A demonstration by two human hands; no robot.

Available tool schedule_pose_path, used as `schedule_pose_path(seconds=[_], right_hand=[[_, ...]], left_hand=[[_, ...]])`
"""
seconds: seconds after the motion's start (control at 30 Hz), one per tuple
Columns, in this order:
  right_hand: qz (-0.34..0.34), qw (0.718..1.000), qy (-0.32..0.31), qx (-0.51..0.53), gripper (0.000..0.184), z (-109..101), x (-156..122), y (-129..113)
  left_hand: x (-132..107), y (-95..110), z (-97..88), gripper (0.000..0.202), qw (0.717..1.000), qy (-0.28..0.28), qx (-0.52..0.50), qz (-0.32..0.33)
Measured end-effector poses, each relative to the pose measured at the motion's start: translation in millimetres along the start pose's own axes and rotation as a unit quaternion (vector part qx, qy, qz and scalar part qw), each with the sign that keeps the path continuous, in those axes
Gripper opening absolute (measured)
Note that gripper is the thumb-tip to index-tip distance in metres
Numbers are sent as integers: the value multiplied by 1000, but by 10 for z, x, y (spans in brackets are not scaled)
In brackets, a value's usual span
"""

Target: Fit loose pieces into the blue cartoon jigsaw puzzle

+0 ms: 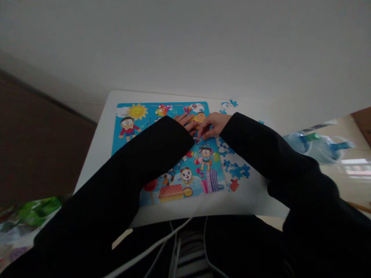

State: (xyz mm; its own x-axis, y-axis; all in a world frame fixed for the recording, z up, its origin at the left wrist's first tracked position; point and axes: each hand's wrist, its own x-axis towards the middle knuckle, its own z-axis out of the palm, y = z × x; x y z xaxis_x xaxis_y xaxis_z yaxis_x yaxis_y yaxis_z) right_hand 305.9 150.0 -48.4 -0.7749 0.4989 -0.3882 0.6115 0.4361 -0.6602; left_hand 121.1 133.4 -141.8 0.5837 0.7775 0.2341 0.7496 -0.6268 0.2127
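A blue cartoon jigsaw puzzle point(162, 195) lies flat on a white table, partly covered by my black left sleeve. My left hand point(185, 121) rests on the puzzle's upper right part with its fingers stretched out. Just right of it, my right hand point(213, 124) has thumb and fingertips pinched together on a small puzzle piece point(197, 140), low against the puzzle surface. Below the fingertips a cartoon figure in glasses point(206, 156) shows in the picture. Loose blue puzzle pieces point(239, 170) lie along the puzzle's right side, some hidden under my right forearm.
The white table point(179, 214) stands against a pale wall point(185, 50). More loose pieces point(228, 104) lie at the back right. Large clear plastic bottles point(321, 148) stand on the floor to the right. A white cable point(150, 249) crosses in front of my lap. Green bags point(39, 211) lie lower left.
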Motion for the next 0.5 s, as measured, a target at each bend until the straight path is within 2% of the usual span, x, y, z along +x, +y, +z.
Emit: schedule_pose_path(seconds=[0.23,0.33,0.5], right_hand=[[45,996,-8,-76,26,-14,35,-58],[58,994,-6,-96,27,-7,23,-104],[35,994,39,-100,25,7,-56,-96]], left_hand=[[-93,37,-116,37,997,61,-25,49],[-117,41,-143,40,996,60,-30,58],[-121,41,-168,49,997,43,-23,63]])
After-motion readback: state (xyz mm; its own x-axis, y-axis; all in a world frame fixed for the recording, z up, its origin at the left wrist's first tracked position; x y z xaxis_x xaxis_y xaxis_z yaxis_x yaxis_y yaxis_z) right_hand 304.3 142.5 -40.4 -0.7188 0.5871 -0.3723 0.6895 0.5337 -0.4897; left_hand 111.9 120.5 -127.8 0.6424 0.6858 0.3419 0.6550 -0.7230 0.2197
